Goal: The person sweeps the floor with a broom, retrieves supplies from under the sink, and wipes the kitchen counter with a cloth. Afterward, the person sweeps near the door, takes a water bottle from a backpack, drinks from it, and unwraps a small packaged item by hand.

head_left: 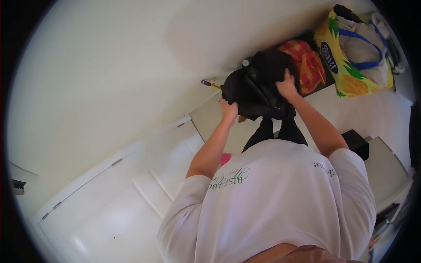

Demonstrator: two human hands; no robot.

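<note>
just beside the red-and-orange checked bag (308,65), the soft black fabric bag (263,83) is best supported evenly from both sides, the left hand (229,111) curled around its edge, the right hand (287,89) half-open against it, grip unclear.

Plain white wall (109,65), hinged white door (105,215), pale floor (326,109)

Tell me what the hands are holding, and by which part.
A black bag: the left hand grips its left edge; the right hand is on its right side, its grip unclear.
</note>
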